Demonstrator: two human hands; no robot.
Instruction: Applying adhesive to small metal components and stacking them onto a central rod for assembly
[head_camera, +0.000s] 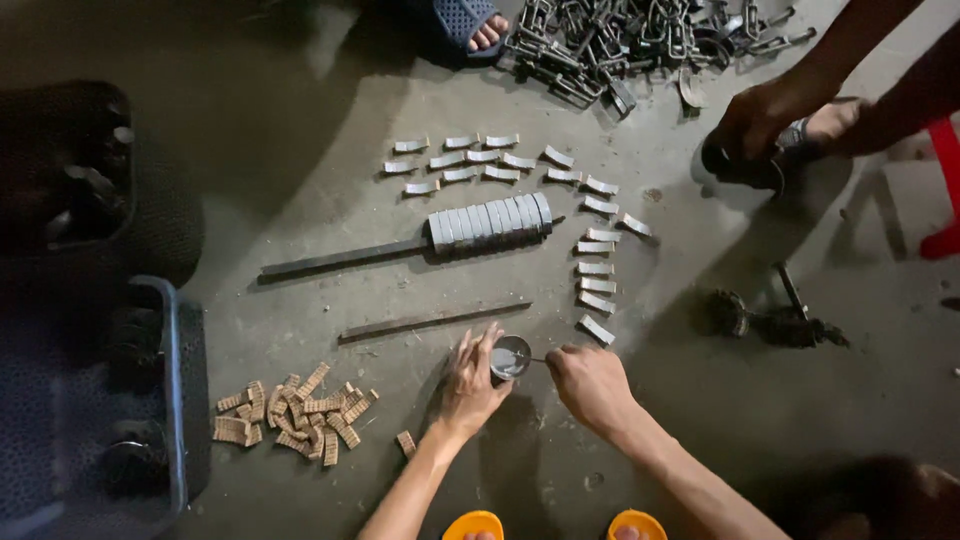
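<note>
The floor (330, 130) is bare grey concrete, stained and dimly lit, and everything lies straight on it. Near its lower edge the left hand (468, 385) steadies a small round metal cup (511, 357), fingers spread against its side, an open grip. The right hand (590, 385), just beside it, is closed on a thin tool (538, 360) whose tip reaches the cup.

Beyond the hands lies a flat metal bar (432, 321), then a second bar (340, 258) carrying a row of grey curved plates (490, 220). More loose plates (600, 270) arc around to the right. Towards the lower left sits a pile of tan ribbed pieces (290, 410); dark crates (100, 330) line the left edge. At the top lies a heap of metal brackets (620, 40), and another person's hand (750, 125) works at the upper right.
</note>
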